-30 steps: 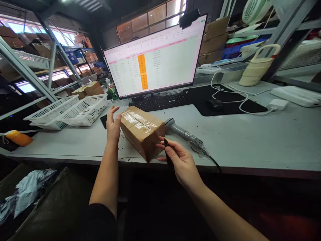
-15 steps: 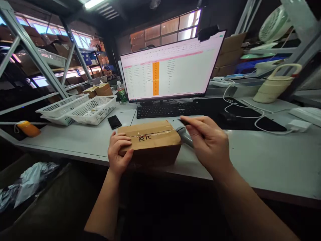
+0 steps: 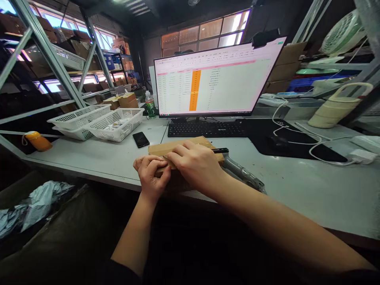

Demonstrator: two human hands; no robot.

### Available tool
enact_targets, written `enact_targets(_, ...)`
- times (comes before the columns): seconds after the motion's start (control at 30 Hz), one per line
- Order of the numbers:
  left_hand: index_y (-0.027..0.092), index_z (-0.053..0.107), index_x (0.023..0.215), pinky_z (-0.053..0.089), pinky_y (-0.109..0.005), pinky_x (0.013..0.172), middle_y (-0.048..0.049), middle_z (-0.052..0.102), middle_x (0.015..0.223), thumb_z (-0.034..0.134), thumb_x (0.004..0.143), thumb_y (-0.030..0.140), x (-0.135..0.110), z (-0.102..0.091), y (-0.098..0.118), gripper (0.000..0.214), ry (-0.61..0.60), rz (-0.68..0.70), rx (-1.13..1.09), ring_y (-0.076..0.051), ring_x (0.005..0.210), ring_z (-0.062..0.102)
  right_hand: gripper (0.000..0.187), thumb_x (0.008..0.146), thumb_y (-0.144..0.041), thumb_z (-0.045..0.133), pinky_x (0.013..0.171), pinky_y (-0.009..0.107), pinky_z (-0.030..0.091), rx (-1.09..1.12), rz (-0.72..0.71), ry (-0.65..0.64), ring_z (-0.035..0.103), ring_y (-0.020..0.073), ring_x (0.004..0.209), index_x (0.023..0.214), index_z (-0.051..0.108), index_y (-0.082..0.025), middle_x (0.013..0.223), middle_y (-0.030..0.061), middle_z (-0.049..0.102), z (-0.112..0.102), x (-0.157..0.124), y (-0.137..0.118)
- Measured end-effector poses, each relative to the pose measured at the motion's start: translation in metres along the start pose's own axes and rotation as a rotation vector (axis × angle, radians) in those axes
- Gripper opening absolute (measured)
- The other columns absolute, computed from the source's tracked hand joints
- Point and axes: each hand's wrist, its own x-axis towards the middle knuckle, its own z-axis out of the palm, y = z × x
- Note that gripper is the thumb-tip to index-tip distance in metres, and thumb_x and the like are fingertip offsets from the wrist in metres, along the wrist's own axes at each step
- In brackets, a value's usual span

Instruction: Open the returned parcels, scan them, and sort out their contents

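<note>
A brown cardboard box sits at the front edge of the desk, partly covered by both hands. My left hand is closed on its near left corner, thumb against the front and fingers curled over the top. My right hand reaches across the top, its bent fingertips closed at the top seam beside the left fingers. A dark stick-like thing juts out to the right behind my right hand; whether the hand holds it I cannot tell. The grey handle of a scanner lies right of the box.
A monitor and keyboard stand behind the box. On the left are a phone, white baskets and an orange bottle. A mouse, cables and a cream container are on the right.
My right hand has moved left from beside the box onto its top, covering the handwritten number. My left hand stays on the left corner, fingers more curled. The view has shifted slightly.
</note>
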Motion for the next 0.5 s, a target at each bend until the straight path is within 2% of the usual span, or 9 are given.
enact_targets(0.17, 0.024, 0.069, 0.079, 0.039, -0.043, 0.087, -0.0035, 0.070, 0.085, 0.063, 0.095, 0.043, 0.003, 0.000, -0.002, 0.026, -0.017, 0.008, -0.005, -0.023, 0.089, 0.059, 0.017, 0.096, -0.013, 0.058, 0.062, 0.036, 0.030, -0.078, 0.001, -0.003, 0.057, 0.0250, 0.082, 0.085, 0.071, -0.016, 0.088, 0.0089, 0.070, -0.002, 0.003, -0.003)
enact_targets(0.27, 0.024, 0.068, 0.079, 0.038, -0.043, 0.089, -0.0028, 0.070, 0.085, 0.064, 0.094, 0.042, 0.002, 0.002, -0.001, 0.024, -0.005, -0.001, -0.012, -0.023, 0.090, 0.059, 0.018, 0.092, -0.008, 0.060, 0.061, 0.036, 0.030, -0.164, 0.009, 0.019, 0.057, 0.0256, 0.080, 0.079, 0.070, -0.016, 0.083, 0.0099, 0.069, -0.005, -0.006, 0.008)
enact_targets(0.37, 0.023, 0.068, 0.080, 0.037, -0.043, 0.090, -0.0027, 0.071, 0.085, 0.064, 0.094, 0.041, 0.000, 0.003, 0.000, 0.023, -0.010, -0.019, -0.019, -0.023, 0.091, 0.058, 0.019, 0.085, -0.002, 0.062, 0.058, 0.035, 0.027, -0.280, 0.065, 0.031, 0.055, 0.0247, 0.076, 0.076, 0.069, -0.016, 0.079, 0.0093, 0.068, -0.011, -0.032, 0.039)
enact_targets(0.43, 0.024, 0.069, 0.079, 0.036, -0.044, 0.090, -0.0028, 0.072, 0.085, 0.063, 0.095, 0.041, 0.003, -0.001, -0.002, 0.024, -0.042, -0.025, -0.020, -0.024, 0.092, 0.059, 0.021, 0.084, 0.000, 0.061, 0.055, 0.034, 0.024, -0.330, 0.121, 0.061, 0.054, 0.0231, 0.074, 0.081, 0.072, -0.018, 0.079, 0.0083, 0.069, -0.011, -0.058, 0.073)
enact_targets(0.5, 0.025, 0.070, 0.078, 0.037, -0.044, 0.089, -0.0020, 0.072, 0.082, 0.061, 0.096, 0.041, 0.013, -0.007, -0.008, 0.026, -0.137, -0.027, -0.038, -0.024, 0.089, 0.061, 0.023, 0.089, -0.005, 0.059, 0.052, 0.032, 0.023, -0.330, 0.198, 0.138, 0.056, 0.0215, 0.074, 0.090, 0.077, -0.020, 0.083, 0.0077, 0.072, -0.002, -0.090, 0.115)
